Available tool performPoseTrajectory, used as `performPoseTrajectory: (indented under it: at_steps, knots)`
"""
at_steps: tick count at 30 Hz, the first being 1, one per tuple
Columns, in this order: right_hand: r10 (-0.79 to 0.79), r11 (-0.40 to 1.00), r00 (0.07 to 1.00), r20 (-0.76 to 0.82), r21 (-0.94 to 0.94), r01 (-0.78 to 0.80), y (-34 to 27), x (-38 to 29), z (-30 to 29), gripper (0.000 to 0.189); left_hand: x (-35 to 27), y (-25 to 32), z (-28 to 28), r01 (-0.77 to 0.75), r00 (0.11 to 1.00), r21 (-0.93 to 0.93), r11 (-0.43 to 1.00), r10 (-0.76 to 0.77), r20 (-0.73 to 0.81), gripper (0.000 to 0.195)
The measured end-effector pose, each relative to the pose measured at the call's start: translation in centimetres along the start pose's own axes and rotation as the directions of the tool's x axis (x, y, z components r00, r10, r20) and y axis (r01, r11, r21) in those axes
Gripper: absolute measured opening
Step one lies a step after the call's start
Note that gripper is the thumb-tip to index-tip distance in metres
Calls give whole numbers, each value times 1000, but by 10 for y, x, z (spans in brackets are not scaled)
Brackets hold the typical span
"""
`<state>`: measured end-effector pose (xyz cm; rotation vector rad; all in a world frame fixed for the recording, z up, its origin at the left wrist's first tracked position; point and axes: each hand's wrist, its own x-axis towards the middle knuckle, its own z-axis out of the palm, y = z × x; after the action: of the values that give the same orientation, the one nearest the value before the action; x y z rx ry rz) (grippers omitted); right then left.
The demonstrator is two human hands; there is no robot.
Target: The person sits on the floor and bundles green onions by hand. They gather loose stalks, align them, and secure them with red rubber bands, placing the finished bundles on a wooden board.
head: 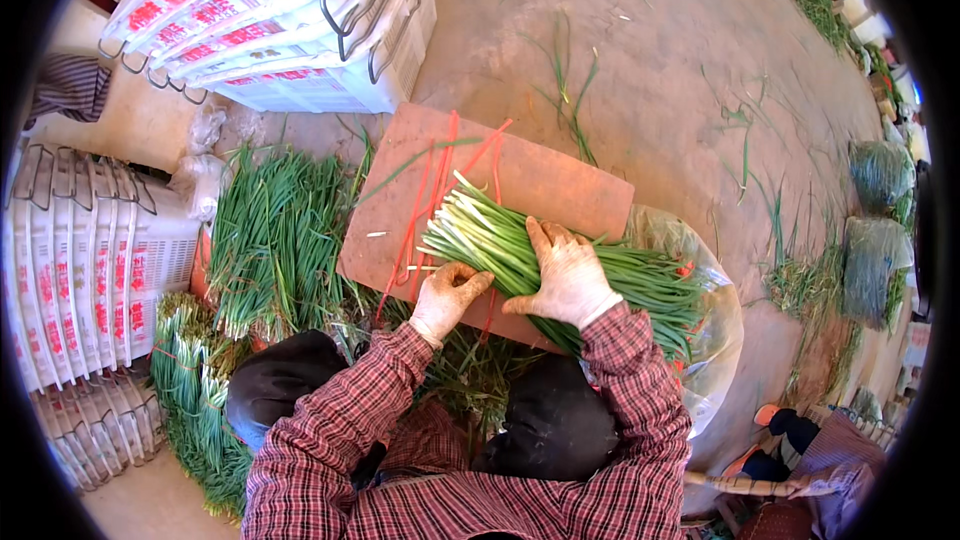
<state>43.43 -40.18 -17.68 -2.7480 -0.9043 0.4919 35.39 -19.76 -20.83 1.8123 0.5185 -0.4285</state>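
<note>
A bunch of Chinese chives (476, 236) lies across a reddish-brown board (566, 184), white stalk ends to the left and green leaves to the right. My right hand (566, 270), in a soiled pale glove, grips the bunch from above, with its thumb on the near side and its fingers on the far side. Close to the stalk ends, my left hand (450, 296) has its thumb and forefinger together at the bunch's near edge. Whether anything is pinched there is hidden. Red ties (442, 172) run over the board, partly beneath the stalks.
Loose chives (281, 232) are heaped left of the board, with tied bundles (191, 382) nearer me. White crates with wire handles (292, 37) are stacked at far left. A clear plastic bag (720, 345) sits under the leaf ends. Another person (832, 457) is at lower right.
</note>
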Motion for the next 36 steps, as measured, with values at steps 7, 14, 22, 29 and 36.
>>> performPoseTrajectory:
  at_steps: [7,14,22,29,36]
  knots:
    - [147,989,988,38,-32,-146,-8,8,2,104,-2,-3,-1,-82,994,-81,993,87,64,27]
    - [126,990,990,-69,-49,-129,-9,7,-22,93,-11,-42,-13,-58,997,-317,947,69,25,19]
    - [98,995,994,-38,0,-98,1,11,0,106,-4,-42,-22,-271,851,-456,848,-10,-524,26]
    - [-73,975,948,-310,177,133,16,0,7,80,38,6,-58,-497,807,-290,818,312,-502,47]
    - [-136,961,941,-310,191,202,8,10,1,58,83,16,-54,-308,949,-304,901,314,-32,56]
